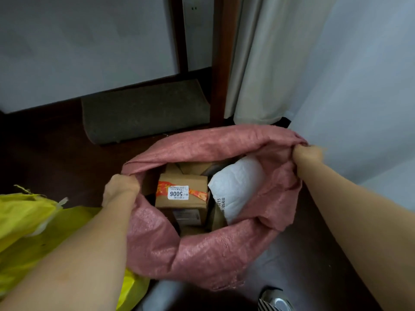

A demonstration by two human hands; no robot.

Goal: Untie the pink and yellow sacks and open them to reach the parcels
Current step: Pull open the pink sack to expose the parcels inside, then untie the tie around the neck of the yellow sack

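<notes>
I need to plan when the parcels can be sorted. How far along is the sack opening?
Done: the pink sack is untied, its mouth wide, showing a taped cardboard box and a white padded mailer. In hand: the left hand and right hand grip opposite sides of its rim, holding it open. Left: the yellow sack beside it, whose mouth looks bunched and unopened.

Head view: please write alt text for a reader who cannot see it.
Both hands, left hand and right hand, grip the rim of the pink sack and hold it open, showing a cardboard box and a white parcel inside. The yellow sack lies at left.
</notes>
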